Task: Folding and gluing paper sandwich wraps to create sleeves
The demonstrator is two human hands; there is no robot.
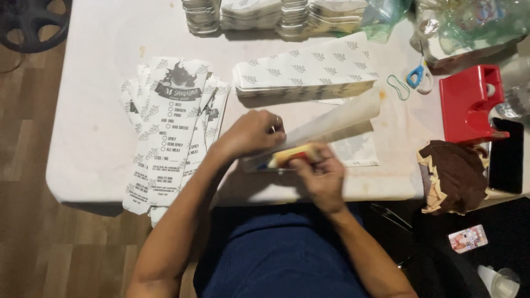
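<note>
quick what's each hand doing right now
Left hand: pressing flat on the folded paper sleeve.
Right hand: closed on a yellow glue stick.

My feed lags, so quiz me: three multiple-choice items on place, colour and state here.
1. Where does the red tape dispenser stand?
A. right side of the table
B. on the floor
C. on the printed sleeves

2. What colour are the scissors' handles?
A. green
B. blue
C. black

3. What does the right hand hold?
A. nothing
B. a phone
C. a yellow glue stick

Key: 1 A, it stands near the right edge; 2 B, blue loops show; 3 C, fingers close round the stick while the left hand presses the folded paper sleeve.
</note>
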